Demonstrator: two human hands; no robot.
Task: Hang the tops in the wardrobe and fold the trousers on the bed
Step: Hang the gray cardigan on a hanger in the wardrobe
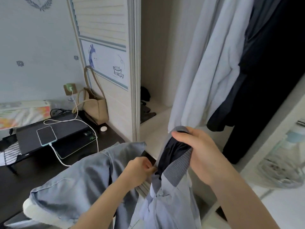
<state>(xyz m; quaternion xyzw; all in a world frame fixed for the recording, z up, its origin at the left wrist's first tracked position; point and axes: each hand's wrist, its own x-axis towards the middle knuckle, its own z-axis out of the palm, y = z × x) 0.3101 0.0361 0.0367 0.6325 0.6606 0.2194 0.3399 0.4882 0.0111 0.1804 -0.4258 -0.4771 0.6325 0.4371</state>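
A blue-grey jacket [92, 184] is being worked onto a dark hanger [149, 157] in front of the open wardrobe [155, 47].

The right hand [198, 151] grips the ribbed collar [177, 167], fingers curled over its top edge, while the left hand [140, 171] pinches the hanger's end at the neck opening — the hanging step, judged about midway, the hanger's hook out of sight. The jacket hangs low in the middle of the view, collar uppermost and long axis running down toward the bottom edge, one sleeve flung out to the left over the dark desk [33, 176]. Next the hanger probably needs seating in both shoulders, then lifting among the pale robe [209, 71] and dark garments [272, 71] already hung — the rail itself is out of frame.
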